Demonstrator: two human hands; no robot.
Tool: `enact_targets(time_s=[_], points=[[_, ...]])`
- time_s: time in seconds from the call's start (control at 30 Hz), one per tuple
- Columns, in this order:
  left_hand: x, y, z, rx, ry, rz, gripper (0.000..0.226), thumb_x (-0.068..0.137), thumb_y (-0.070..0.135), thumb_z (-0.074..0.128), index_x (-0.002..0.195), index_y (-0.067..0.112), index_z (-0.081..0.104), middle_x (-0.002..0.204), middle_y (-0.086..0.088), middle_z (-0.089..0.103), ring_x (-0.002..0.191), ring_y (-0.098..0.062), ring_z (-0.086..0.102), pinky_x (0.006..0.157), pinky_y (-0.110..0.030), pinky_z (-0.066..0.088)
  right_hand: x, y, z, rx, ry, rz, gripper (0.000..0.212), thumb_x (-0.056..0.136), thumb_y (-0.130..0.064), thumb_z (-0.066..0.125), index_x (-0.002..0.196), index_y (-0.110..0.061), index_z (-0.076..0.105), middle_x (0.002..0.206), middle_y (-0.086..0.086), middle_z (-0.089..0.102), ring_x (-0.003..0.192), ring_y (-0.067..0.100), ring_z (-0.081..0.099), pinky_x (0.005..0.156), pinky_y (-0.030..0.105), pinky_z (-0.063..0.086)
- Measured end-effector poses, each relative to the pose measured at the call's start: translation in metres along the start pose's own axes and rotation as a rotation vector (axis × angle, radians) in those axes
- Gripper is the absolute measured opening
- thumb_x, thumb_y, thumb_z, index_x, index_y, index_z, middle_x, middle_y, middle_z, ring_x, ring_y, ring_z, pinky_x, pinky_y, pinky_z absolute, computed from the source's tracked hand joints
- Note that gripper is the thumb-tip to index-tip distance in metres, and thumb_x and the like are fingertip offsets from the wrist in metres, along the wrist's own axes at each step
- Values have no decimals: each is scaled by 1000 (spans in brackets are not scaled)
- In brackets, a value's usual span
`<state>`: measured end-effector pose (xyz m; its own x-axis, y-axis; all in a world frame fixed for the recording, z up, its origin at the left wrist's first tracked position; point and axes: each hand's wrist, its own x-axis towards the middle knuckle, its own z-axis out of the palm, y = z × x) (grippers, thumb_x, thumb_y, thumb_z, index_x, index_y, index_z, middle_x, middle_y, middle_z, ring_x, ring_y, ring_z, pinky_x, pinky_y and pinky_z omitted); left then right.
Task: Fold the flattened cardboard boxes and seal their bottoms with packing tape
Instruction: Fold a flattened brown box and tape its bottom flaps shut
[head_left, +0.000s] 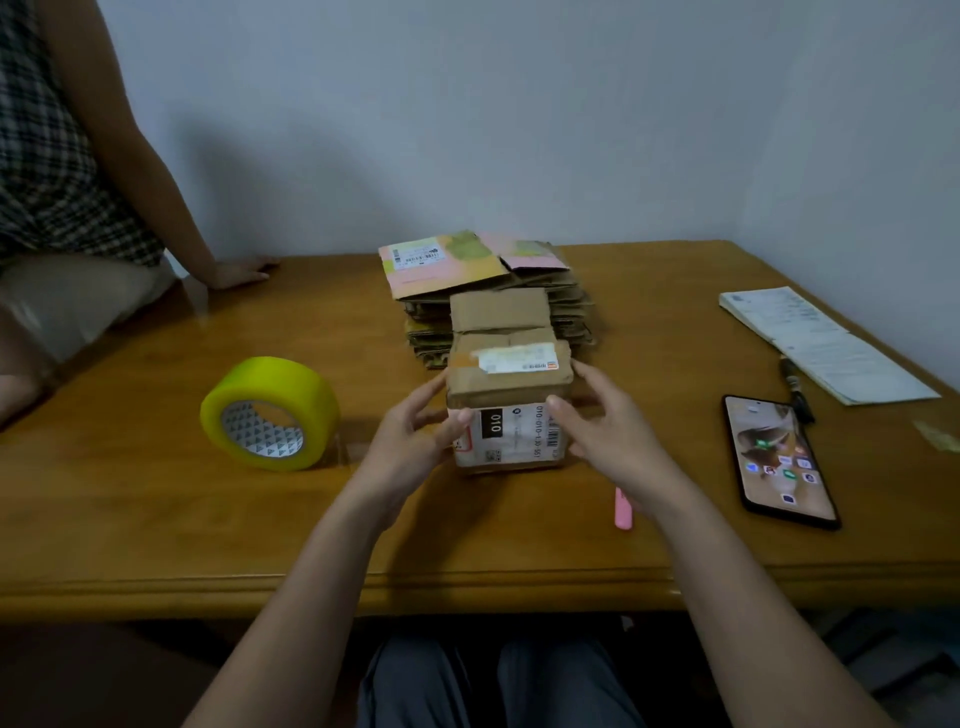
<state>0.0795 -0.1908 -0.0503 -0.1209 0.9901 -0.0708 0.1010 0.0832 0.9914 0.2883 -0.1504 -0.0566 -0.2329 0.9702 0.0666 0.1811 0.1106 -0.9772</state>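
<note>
Knees in dark trousers (498, 686) show below the near table edge. Two bare forearms reach forward over the wooden table (156, 519).

Left hand (410, 436): fingers curled round the left side of a small folded cardboard box (509, 415), thumb on its near face beside the label. Right hand (608, 431): thumb pressed on the near face, fingers wrapped round the right side. Both hands hold the box, which stands at table centre. Near face carries a white shipping label reading "010" with barcodes. Top flaps are folded over; a strip of label lies across the upper edge.

Directly beyond the box, touching or just behind it: stack of flattened cardboard boxes (571, 312), top sheet with pink and green patches and a white label.

Left of the box, apart from it: yellow roll of packing tape (270, 410), lying tilted, core facing the near side, a loose clear end trailing right.

Near right, partly under the right wrist: small pink object (622, 512), kind unclear.

Right side: smartphone (779, 460), screen lit, face up. Beyond it a dark pen (795, 389) and a stapled sheaf of papers (826, 343).

Far left: a second person in a checked top (47, 156), one hand (239, 270) flat on the table corner.
</note>
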Motion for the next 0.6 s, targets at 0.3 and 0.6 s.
enact_targets(time_s=[0.3, 0.6], points=[[23, 54, 49, 73, -107, 259, 68, 84, 50, 59, 148, 34, 41, 130, -1, 61, 120, -15, 57, 85, -30, 58, -1, -42, -63, 17, 275, -107, 48, 93, -48, 54, 139, -40, 45, 111, -22, 53, 106, 4, 56, 76, 29, 56], [99, 90, 156, 142, -126, 292, 48, 101, 17, 53, 147, 24, 43, 131, -11, 61, 121, -25, 57, 76, -26, 57, 41, -28, -135, -35, 541, -75, 41, 98, -35, 54, 137, -41, 42, 113, -8, 57, 106, 12, 60, 81, 39, 59]])
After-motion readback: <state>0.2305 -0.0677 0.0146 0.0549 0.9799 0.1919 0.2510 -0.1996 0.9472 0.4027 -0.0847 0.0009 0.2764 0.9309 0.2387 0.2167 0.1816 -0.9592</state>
